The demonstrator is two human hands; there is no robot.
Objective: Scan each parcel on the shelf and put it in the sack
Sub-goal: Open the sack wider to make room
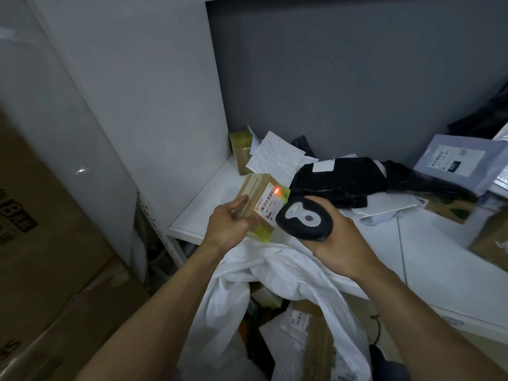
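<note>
My left hand (229, 224) grips a small brown box wrapped in yellowish tape (261, 199), held over the front edge of the white shelf (209, 199). Its white barcode label faces up, and a red scanner spot glows on it. My right hand (339, 240) holds a black handheld scanner (303, 220), pointed at that label from the right. Below both hands hangs the open white sack (288, 273), with several parcels inside it.
On the shelf lie a black plastic mailer (346, 181), white mailers (272, 156), another taped box (240, 149) in the back corner, a grey mailer (456, 160) and brown cartons (492, 237) at the right. Large cardboard boxes (41, 243) stand at the left.
</note>
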